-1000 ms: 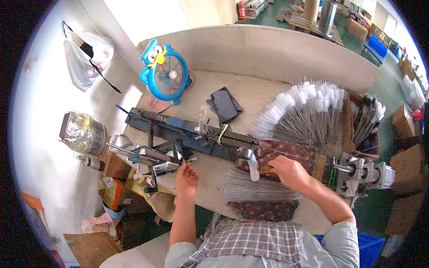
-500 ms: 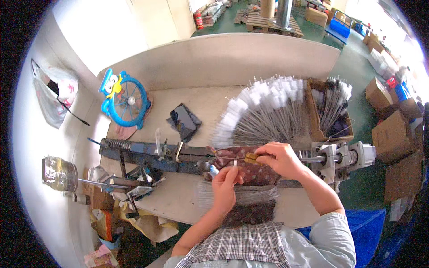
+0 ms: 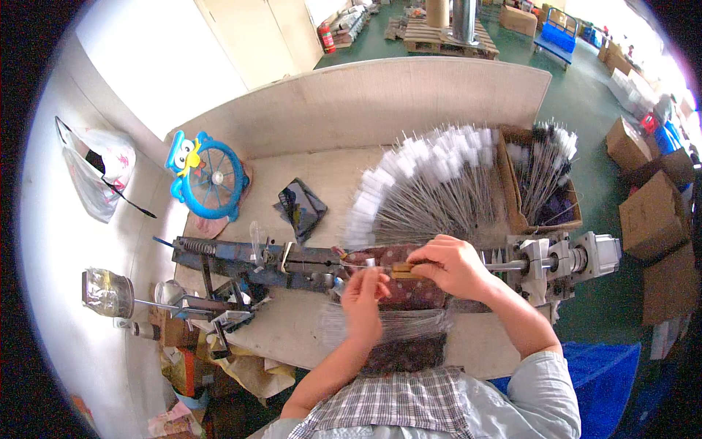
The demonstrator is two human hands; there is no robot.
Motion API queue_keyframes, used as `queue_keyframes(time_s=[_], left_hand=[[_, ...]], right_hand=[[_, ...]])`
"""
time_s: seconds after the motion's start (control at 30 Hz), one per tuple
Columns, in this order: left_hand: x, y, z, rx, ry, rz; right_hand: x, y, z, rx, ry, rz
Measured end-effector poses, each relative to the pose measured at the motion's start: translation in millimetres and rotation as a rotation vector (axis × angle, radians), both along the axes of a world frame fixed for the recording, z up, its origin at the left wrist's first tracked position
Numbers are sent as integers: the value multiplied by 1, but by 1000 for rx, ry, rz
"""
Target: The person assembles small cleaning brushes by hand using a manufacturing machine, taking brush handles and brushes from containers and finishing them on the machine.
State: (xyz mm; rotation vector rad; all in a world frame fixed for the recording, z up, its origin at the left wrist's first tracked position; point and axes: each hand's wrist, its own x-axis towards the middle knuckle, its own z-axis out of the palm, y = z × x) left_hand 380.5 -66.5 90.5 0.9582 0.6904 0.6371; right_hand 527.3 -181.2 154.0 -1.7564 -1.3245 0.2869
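My left hand point(image 3: 363, 298) is closed in a pinch, with a small white piece point(image 3: 370, 262) at its fingertips. My right hand point(image 3: 455, 266) grips a small brass-yellow block point(image 3: 402, 271) between thumb and fingers, just right of the left fingertips. Both hands are over a dark red dotted cloth point(image 3: 417, 294) that covers the middle of a long machine bed point(image 3: 307, 257). Below the cloth, nearest me, lies a bundle of thin, pale wires point(image 3: 409, 320). A large fan of wire-stemmed brushes with white bristles point(image 3: 431, 168) spreads behind the hands.
Right of the brushes stands a cardboard box point(image 3: 515, 197) with more wire brushes. A motor-like unit with a shaft point(image 3: 545, 263) sits at the bed's right end. A blue cartoon fan point(image 3: 238, 186) and a dark folded packet point(image 3: 301, 208) lie left. A low board point(image 3: 365, 102) edges the table's back.
My left hand has shifted slightly left with the white piece. My right hand has moved a little left and nearer me, still holding the yellow block. The whole view has tilted slightly.
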Motion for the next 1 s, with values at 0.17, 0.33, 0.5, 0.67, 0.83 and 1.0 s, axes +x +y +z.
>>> queue_keyframes(time_s=[0.17, 0.33, 0.5, 0.67, 0.83, 1.0], left_hand=[[-9, 13, 15, -155, 18, 103], [-10, 17, 10, -184, -65, 35], [-18, 21, 9, -115, -10, -90], [-12, 25, 20, -231, 13, -150], [-9, 21, 8, -442, -228, 20], [-9, 19, 16, -417, -225, 42]], right_hand=[[-18, 49, 4, 78, -440, -136], [-29, 71, -11, -63, -377, -27], [-25, 71, -5, -139, -157, 1], [-30, 68, -9, -187, -52, -48], [-54, 67, -2, 12, -392, -167], [-60, 73, -11, 96, -426, -266]])
